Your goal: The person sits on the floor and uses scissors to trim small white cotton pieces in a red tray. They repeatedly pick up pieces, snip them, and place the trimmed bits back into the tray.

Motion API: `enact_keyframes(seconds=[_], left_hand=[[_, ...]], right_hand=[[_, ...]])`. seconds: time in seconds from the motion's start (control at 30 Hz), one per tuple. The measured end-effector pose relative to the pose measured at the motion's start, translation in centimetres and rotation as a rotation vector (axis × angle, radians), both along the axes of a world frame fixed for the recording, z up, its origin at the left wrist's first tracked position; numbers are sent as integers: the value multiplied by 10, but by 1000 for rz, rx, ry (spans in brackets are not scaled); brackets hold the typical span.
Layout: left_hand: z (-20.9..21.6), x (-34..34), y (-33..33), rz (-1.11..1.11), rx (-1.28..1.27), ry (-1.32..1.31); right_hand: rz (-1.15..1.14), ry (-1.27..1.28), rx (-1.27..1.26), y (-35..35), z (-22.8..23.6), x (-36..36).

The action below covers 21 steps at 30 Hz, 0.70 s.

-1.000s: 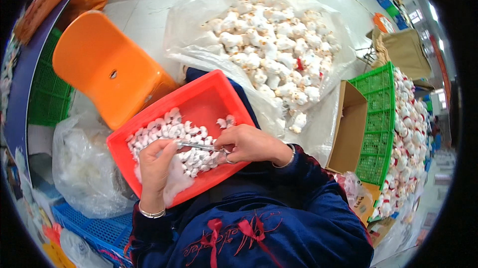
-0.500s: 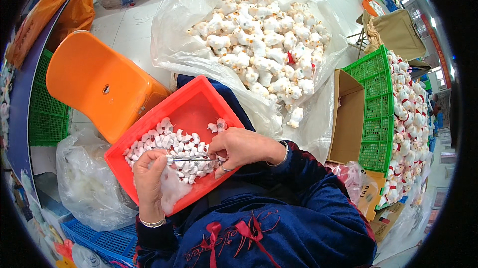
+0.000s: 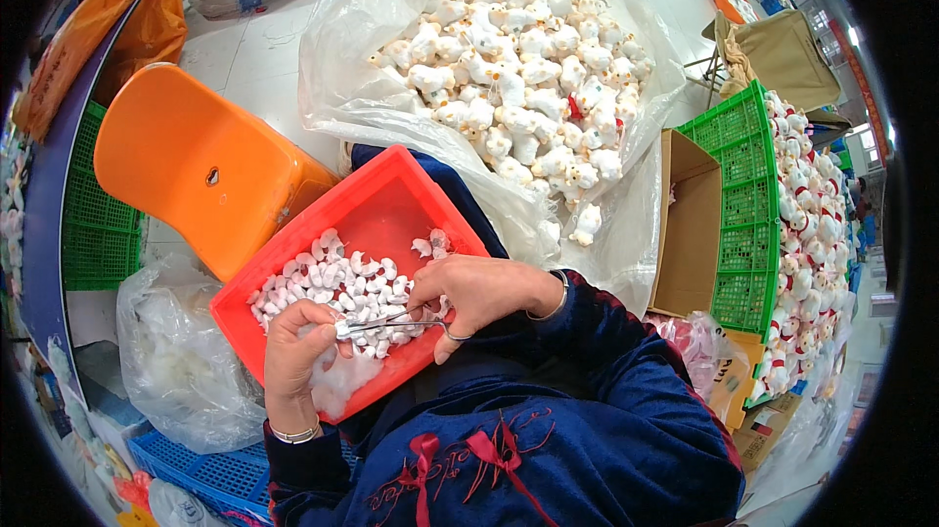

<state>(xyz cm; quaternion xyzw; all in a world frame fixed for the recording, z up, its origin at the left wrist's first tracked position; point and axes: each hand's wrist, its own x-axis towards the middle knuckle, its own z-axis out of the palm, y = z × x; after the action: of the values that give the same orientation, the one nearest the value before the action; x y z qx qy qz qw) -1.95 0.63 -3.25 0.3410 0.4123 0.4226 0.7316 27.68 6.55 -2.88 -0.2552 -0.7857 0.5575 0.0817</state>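
A red plastic tray [image 3: 391, 167] rests on my lap, holding many small white curved plush pieces [image 3: 323, 277]. A wad of white stuffing [image 3: 340, 385] lies in its near corner. My left hand [image 3: 293, 346] pinches one small white plush piece [image 3: 341, 329] between thumb and fingers. Metal forceps [image 3: 406, 323] with scissor-type handles are gripped by my right hand [image 3: 484, 294], and their tips meet that piece. The handles are spread apart. Whether the tips are inside the piece, I cannot tell.
Beyond the tray, a large clear plastic bag [image 3: 337, 67] holds white plush toys [image 3: 528, 67]. An orange chair [image 3: 186, 150] stands to the left, above a bag of stuffing [image 3: 181, 361]. On the right are a cardboard box [image 3: 690, 224] and a green crate [image 3: 745, 253] beside more plush toys.
The forceps handles have spread apart, and my right hand has shifted slightly right and nearer to me. My left hand still pinches at the forceps tips, its fingers a little lower.
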Motion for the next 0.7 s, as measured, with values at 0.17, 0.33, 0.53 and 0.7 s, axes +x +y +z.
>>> enact_keyframes(seconds=[0.17, 0.33, 0.53, 0.7], left_hand=[[9, 1, 1, -48, -26, 60], [-5, 0, 0, -69, 45, -63], [24, 23, 8, -168, -28, 101], [11, 9, 10, -161, 31, 271]], right_hand=[[47, -18, -49, 1, -2, -4], [23, -88, -142, 1, 0, -2], [32, -147, -74, 2, 6, -2], [-19, -250, -91, 0, 20, -4]])
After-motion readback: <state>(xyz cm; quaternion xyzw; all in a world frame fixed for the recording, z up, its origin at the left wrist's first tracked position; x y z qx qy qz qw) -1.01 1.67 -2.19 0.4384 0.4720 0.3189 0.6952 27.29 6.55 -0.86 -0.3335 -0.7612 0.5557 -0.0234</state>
